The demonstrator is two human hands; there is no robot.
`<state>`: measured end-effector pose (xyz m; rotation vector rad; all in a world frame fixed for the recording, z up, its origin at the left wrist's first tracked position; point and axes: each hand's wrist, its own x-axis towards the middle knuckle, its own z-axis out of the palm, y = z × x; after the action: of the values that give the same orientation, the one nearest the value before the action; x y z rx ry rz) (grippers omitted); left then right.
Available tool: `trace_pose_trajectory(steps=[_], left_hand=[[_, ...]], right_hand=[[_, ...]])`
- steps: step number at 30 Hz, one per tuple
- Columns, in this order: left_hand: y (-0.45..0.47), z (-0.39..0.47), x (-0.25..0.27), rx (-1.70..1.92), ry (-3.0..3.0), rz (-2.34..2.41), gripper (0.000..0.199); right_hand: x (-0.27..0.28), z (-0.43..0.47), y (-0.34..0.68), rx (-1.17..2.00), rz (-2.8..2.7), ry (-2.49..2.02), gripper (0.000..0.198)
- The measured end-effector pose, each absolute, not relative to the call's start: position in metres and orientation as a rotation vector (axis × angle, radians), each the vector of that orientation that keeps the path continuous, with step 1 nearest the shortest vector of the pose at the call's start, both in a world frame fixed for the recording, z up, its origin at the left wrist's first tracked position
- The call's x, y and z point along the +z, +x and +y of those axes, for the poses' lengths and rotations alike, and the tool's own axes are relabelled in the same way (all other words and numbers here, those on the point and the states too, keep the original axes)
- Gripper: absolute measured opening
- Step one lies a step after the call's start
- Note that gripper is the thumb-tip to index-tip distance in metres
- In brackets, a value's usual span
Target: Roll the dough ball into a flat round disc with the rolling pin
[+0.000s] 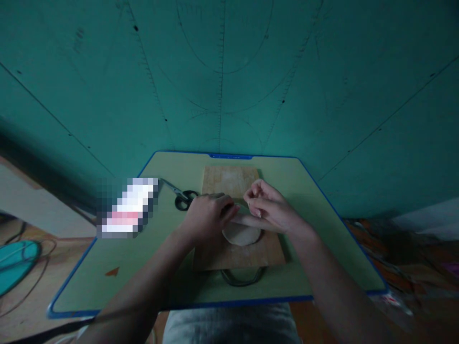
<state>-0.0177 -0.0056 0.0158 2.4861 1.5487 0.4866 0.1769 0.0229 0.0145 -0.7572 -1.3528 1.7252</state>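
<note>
A flat round of dough (242, 235) lies on a wooden cutting board (240, 258). Across its far part runs a pale, rod-like shape (249, 220); whether it is a rolling pin or rolled dough I cannot tell. My left hand (211, 212) is over the board's left side, fingers curled down at the left end of that shape, their grip hidden. My right hand (267, 203) is raised just above the other end, its fingers bent together in a pinch. Anything between those fingertips is too small to make out.
Black-handled scissors (183, 198) lie left of the board, beside a pixelated bright rectangle (131, 208). An orange scrap (112, 272) is at the front left of the blue-edged table (333, 258). A green wall (222, 95) rises behind. Cables (46, 258) run over the floor.
</note>
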Motion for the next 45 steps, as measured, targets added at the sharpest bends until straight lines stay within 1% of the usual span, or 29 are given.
trace_pose_trajectory(steps=[8, 15, 25, 30, 35, 38, 42, 44, 45], left_hand=[[-0.019, -0.006, 0.015, 0.5, 2.498, 1.544, 0.028], [-0.018, -0.006, 0.015, 0.504, 2.51, 1.533, 0.03], [-0.018, -0.007, 0.017, 0.499, 2.505, 1.535, 0.029], [-0.018, -0.006, 0.017, 0.475, 2.5, 1.538, 0.03], [-0.018, -0.006, 0.015, 0.501, 2.507, 1.53, 0.029], [-0.02, -0.006, 0.017, 0.493, 2.494, 1.516, 0.027], [-0.028, -0.007, 0.021, 0.522, 2.361, 1.683, 0.024], [-0.031, -0.007, 0.022, 0.522, 2.305, 1.796, 0.024], [-0.032, -0.007, 0.022, 0.503, 2.303, 1.823, 0.025]], right_hand=[[0.016, 0.025, 0.174, 1.787, -1.228, -0.796, 0.034], [0.017, 0.028, 0.175, 1.835, -1.082, -0.808, 0.032], [0.022, 0.027, 0.176, 1.907, -1.031, -0.767, 0.03], [0.021, 0.029, 0.178, 1.866, -1.057, -0.758, 0.026], [0.022, 0.027, 0.177, 1.847, -1.077, -0.796, 0.027], [0.018, 0.027, 0.176, 1.712, -1.166, -0.863, 0.026], [0.011, 0.028, 0.174, 1.311, -1.357, -0.978, 0.014], [0.01, 0.029, 0.175, 1.168, -1.434, -0.986, 0.004], [0.011, 0.029, 0.177, 1.109, -1.464, -0.987, 0.006]])
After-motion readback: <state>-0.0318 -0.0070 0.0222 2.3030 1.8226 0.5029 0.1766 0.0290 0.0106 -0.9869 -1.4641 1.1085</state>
